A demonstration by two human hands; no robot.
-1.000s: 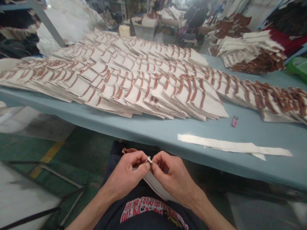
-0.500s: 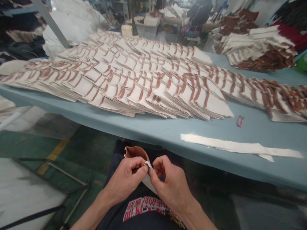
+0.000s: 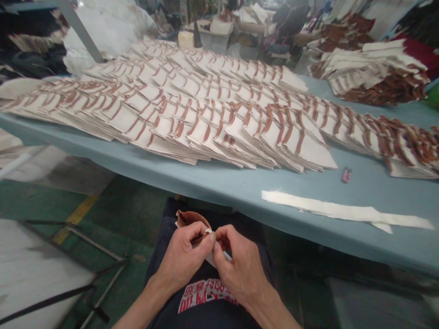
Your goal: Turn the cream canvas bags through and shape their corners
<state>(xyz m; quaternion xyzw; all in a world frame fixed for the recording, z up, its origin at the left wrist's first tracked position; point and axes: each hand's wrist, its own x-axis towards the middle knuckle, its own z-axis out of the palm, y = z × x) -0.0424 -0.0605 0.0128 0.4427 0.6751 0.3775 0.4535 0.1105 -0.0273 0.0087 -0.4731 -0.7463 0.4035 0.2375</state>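
Observation:
Over my lap, a small brown-and-white sewn fabric piece [image 3: 192, 218] is gripped at its edge, its brown inner side bowed open toward the table. My left hand [image 3: 187, 249] pinches a whitish corner of it between thumb and forefinger. Close against those fingertips, my right hand [image 3: 238, 260] is closed in a pinch at the same corner. Its fingertips hide whatever they grip there. Part of the piece's white side shows below the hands.
Overlapping rows of folded white pieces with brown bands [image 3: 206, 132] cover much of the blue-covered table [image 3: 236, 183]. White fabric strips [image 3: 318, 206] and a small pink tool [image 3: 346, 175] lie at the right. A metal-framed stand [image 3: 113, 258] is at the lower left.
My right hand has moved left, bringing its fingertips up against my left ones at the corner. The white flap between them is now mostly covered. The view has shifted slightly.

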